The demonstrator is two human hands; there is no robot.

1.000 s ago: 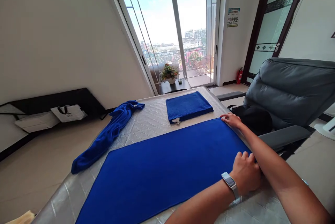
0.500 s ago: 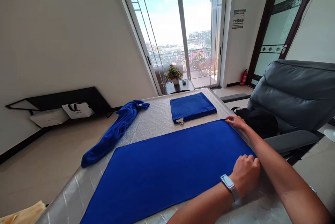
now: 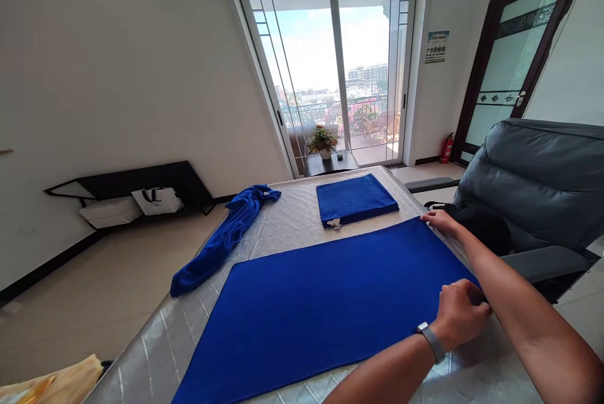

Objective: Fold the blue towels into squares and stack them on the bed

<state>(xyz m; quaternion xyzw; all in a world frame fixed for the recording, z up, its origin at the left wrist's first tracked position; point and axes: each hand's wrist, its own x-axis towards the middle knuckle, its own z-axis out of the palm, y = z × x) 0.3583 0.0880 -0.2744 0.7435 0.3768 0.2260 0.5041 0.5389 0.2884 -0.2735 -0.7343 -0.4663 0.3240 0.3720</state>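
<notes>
A flat blue cloth point(image 3: 321, 309) lies spread over the silvery quilted mattress. My right hand point(image 3: 442, 221) is closed at the cloth's far right corner, fingertips pinching the edge. Nearer to me, my left hand point(image 3: 461, 316), with a watch on its wrist, is closed on the cloth's near right corner; its fingertips are partly hidden. Beyond the spread cloth sits a folded blue stack point(image 3: 356, 198) with a white tag. To the left, a crumpled blue cloth point(image 3: 221, 243) hangs along the mattress edge.
The mattress point(image 3: 155, 353) slants across the view. On its right stands a dark recliner point(image 3: 542, 184) with a black item on it. A small table point(image 3: 330, 165) with a potted plant point(image 3: 323, 140) is at the far end. Beige fabric point(image 3: 61, 382) shows at bottom left.
The view has shifted, so the scene sits lower and further right. My left hand has turned at the wrist, its fingers now pinching by the near corner. My right hand stays at the far corner.
</notes>
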